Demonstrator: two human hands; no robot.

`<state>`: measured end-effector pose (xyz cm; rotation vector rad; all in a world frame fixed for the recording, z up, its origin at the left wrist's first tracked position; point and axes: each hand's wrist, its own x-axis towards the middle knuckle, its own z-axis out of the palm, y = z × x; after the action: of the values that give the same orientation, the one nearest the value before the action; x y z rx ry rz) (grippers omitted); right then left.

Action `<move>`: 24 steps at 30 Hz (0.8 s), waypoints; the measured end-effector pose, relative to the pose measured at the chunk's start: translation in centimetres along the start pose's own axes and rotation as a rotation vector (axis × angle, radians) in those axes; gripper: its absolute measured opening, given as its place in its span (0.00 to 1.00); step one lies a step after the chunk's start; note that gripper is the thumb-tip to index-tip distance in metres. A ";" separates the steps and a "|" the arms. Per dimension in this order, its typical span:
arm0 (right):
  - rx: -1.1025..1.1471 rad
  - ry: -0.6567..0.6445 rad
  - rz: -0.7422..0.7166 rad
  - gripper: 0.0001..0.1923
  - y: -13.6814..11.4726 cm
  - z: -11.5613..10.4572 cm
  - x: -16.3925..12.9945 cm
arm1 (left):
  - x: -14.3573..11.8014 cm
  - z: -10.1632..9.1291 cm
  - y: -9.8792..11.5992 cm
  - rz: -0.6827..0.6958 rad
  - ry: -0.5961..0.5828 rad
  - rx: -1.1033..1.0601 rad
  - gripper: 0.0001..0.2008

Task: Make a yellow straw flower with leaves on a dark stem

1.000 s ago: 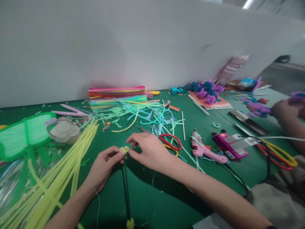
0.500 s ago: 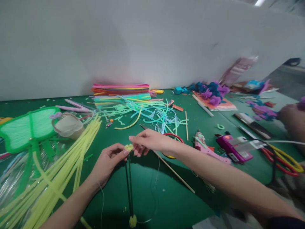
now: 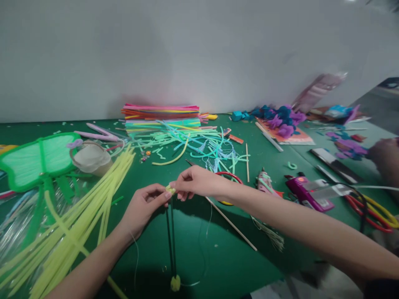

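On the green table [image 3: 237,265]: covered with craft material from the left edge to the right, white wall behind.
Yellow stems [image 3: 77,216]: long loose bundle at the left, running from near the front edge up toward the middle.
Green fan shape [image 3: 37,160]: flat at the far left, just beside a tape roll [image 3: 90,158].
Coloured stack [image 3: 160,114]: neat pile of stems at the back, with cut green and blue pieces scattered in front of it.
Right side: pink glue gun [image 3: 264,185], purple glue gun [image 3: 307,193], red and yellow scissors [image 3: 374,209] — all lying flat, well apart from both hands.
Another person's hand [image 3: 385,160]: blurred, at the far right edge.
Left hand [image 3: 145,207]: pinched with thumb and forefinger on the small yellow piece [image 3: 170,189].
Right hand [image 3: 199,182]: fingertips closed on the same yellow piece from the other side, touching the left fingertips.
Yellow piece: held just above the table centre, at the upper end of two dark green stems [image 3: 171,236].
Dark green stems: running toward the front edge, ending at a small yellow pompom [image 3: 175,283].
Wooden stick [image 3: 232,224]: lying slanted — under the right forearm.
Thin thread [image 3: 204,249]: hanging below the right hand, curving toward the pompom.
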<state>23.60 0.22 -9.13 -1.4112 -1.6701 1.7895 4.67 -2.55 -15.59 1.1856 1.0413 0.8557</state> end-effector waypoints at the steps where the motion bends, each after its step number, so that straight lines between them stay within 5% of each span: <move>1: -0.034 0.032 -0.021 0.18 0.1 0.2 0.0 | 0.0 0.0 0.0 -0.005 0.002 -0.001 0.10; 12: -0.581 0.375 -0.321 0.12 1.5 2.2 -0.4 | 0.1 -0.3 -0.3 0.002 0.009 -0.035 0.09; 24: -0.581 0.354 -0.338 0.17 0.7 2.0 -1.0 | -0.2 0.0 0.5 -0.010 0.003 -0.171 0.08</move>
<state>22.72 -1.85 -9.67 -1.4306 -2.1502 0.8463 4.60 -2.59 -15.05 1.0347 0.9565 0.9199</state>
